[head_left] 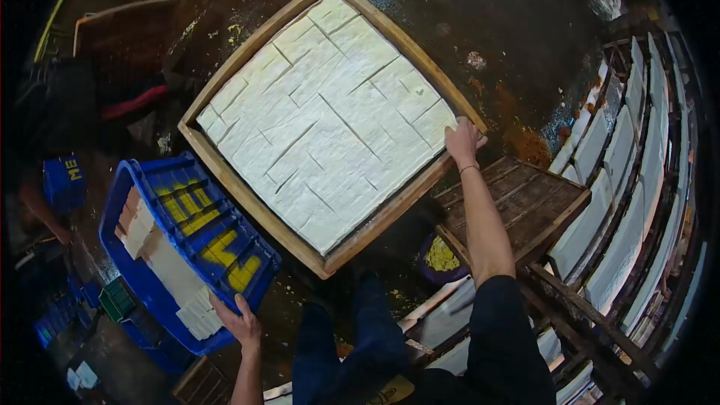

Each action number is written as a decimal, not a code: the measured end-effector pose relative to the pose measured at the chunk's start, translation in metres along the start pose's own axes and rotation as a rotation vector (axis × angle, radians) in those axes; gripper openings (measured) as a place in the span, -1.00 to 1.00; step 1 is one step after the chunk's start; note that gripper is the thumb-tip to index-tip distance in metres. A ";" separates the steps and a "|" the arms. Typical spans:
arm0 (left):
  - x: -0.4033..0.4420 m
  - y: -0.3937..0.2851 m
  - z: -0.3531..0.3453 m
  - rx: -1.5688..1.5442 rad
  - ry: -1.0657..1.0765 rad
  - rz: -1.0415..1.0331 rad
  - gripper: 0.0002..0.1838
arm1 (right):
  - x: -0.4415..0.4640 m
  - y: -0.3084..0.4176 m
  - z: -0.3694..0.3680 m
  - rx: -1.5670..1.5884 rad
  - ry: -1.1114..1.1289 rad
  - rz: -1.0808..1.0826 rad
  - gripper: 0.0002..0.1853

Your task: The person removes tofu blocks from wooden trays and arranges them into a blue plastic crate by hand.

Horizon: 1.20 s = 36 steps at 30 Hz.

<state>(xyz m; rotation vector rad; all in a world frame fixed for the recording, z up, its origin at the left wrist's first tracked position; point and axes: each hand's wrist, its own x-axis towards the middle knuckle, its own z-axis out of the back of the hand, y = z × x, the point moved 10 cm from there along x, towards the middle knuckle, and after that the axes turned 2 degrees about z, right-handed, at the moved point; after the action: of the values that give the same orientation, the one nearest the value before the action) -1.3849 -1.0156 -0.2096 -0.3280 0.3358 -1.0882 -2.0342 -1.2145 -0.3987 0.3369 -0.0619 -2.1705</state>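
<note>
A wooden tray (390,219) in front of me holds a broad white slab (315,131) that looks like tofu, with straight cut lines across it. My right hand (466,141) is closed on the tray's right corner. At lower left, a blue plastic crate (261,251) with yellow painted markings leans at a tilt. Flat white pieces (169,259) lie inside it. My left hand (238,320) grips the crate's near edge beside those pieces, its thumb raised and the fingertips partly hidden.
Slatted racks with long white strips (619,150) curve along the right. A wooden slatted frame (514,199) stands beside my right forearm, above a tub of yellowish crumbs (441,255). The dark floor (517,22) looks wet. Another person's arm (46,214) shows at far left near a small blue crate (64,182).
</note>
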 end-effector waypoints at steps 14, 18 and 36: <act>0.003 -0.021 0.004 -0.018 -0.013 -0.032 -0.37 | -0.030 0.012 -0.032 0.064 -0.027 0.358 -0.36; 0.001 -0.014 0.002 -0.007 -0.014 -0.029 -0.37 | -0.041 0.031 -0.006 0.175 0.158 0.290 -0.31; -0.014 -0.107 0.012 0.017 -0.244 -0.259 -0.33 | -0.090 0.063 -0.003 0.383 0.247 0.324 -0.17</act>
<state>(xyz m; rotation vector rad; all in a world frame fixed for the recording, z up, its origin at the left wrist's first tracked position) -1.4714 -1.0477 -0.1525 -0.4941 0.0668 -1.2877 -1.9338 -1.1785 -0.3713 0.7563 -0.3704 -1.7746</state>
